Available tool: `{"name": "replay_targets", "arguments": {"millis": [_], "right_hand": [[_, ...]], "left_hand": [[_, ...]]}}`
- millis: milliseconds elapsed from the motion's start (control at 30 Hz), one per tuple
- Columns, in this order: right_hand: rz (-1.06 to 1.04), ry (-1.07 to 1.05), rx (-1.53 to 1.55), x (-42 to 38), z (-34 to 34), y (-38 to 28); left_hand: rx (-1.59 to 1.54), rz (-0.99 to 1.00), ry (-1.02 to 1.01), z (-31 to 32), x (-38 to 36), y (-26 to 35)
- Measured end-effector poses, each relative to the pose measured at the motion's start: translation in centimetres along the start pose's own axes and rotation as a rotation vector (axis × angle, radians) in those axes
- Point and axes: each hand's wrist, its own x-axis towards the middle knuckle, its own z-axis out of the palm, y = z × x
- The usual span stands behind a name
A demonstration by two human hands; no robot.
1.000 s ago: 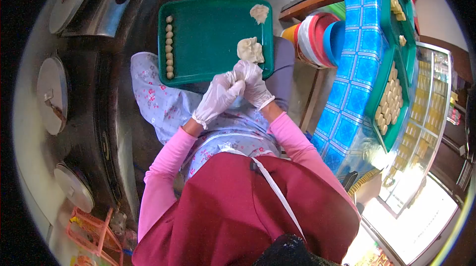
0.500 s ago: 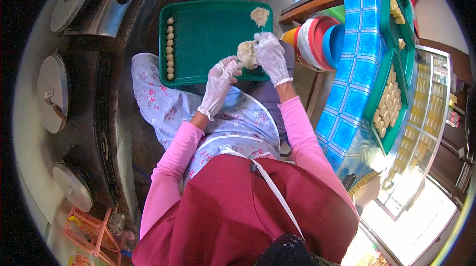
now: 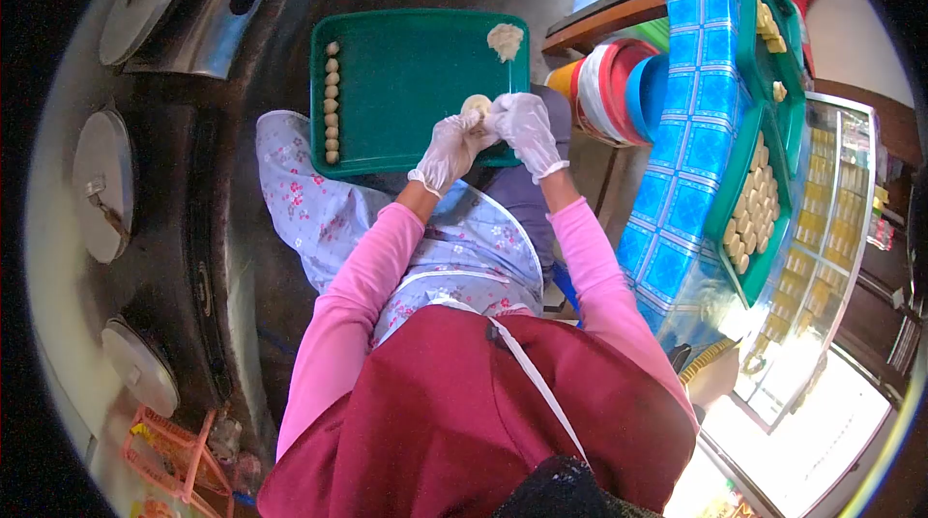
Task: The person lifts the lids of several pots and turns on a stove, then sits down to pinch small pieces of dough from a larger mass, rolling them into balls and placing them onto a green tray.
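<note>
Both of my hands wear thin whitish gloves and meet over the near right part of a green tray. My left hand is closed around a pale piece of dough, its fingers pointing up and right. Pressed against the right side of that piece is my right hand, fingers bent and pinching it. The gloves hide much of the dough. A column of several small dough balls lies along the tray's left edge. In the far right corner sits a rough lump of dough.
The tray is over my lap, on a floral apron. At right, a table with a blue checked cloth holds green trays with shaped pieces. Stacked tubs stand beside it. Round metal lids line the left.
My hands have come together around the dough, so less of it shows. My left hand has moved right and my right hand slightly nearer to me. The view has shifted a little.
</note>
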Motion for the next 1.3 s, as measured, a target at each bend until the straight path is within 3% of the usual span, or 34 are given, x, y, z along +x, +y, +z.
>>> {"name": "replay_targets", "arguments": {"millis": [100,267,400,533,567,600,633,667,700,733,767,833,933,1033,1100,1167,1233,1300], "right_hand": [[0.478,-0.203,0.717,-1.2,-3.3,-3.4],[0.520,-0.121,1.206,-3.0,-7.0,-4.3],[0.300,-0.027,1.159,-4.4,-7.2,-4.2],[0.297,-0.094,1.160,-4.6,-7.3,-4.4],[0.180,-0.035,1.413,-4.6,-7.0,-3.8],[0.053,0.023,1.661,-4.4,-6.6,-3.3],[-0.081,0.083,1.904,-4.0,-6.6,-2.9],[-0.124,0.006,1.776,-3.3,-7.6,-2.0],[0.112,0.198,1.516,-3.1,-8.9,-4.6],[0.245,0.249,1.307,-2.3,-8.5,-4.2],[0.368,0.297,1.094,-1.0,-7.8,-3.4],[0.394,0.250,0.992,0.3,-5.3,-0.7],[0.444,0.128,0.862,-0.3,-2.2,1.4],[0.524,0.000,0.667,-0.8,-1.0,1.7],[0.472,-0.034,0.651,-1.7,-0.9,1.8],[0.399,0.029,0.643,-2.2,0.0,1.6],[0.246,0.158,0.579,-1.9,1.0,0.5],[0.010,0.361,0.455,-0.7,1.9,-2.2]], "left_hand": [[-0.060,-0.006,0.020,-0.9,0.3,-0.4],[-0.047,-0.023,0.112,0.7,-0.5,-0.5],[-0.058,0.014,0.173,1.3,-0.2,-0.3],[-0.089,0.050,0.142,1.6,0.2,0.1],[-0.095,0.062,0.119,1.9,0.0,0.4],[-0.024,0.113,0.266,1.9,0.6,0.1],[0.433,0.166,0.258,3.0,-0.5,1.3],[0.893,0.208,0.240,3.8,-2.1,2.7],[1.357,0.241,0.207,4.4,-3.6,3.6],[1.676,0.298,0.215,4.2,-4.0,3.5],[1.735,0.367,0.095,3.8,-4.5,3.7],[1.831,0.495,-0.142,3.7,-6.3,3.8],[2.348,0.675,0.014,2.5,-7.3,2.7],[2.448,0.788,-0.080,1.7,-8.0,2.5],[2.365,0.747,-0.146,1.1,-8.2,2.5],[2.254,0.692,-0.246,0.0,-7.8,3.0],[2.130,0.188,-0.310,3.3,-7.6,6.0],[2.205,0.347,-0.150,2.6,-6.5,5.2]]}}
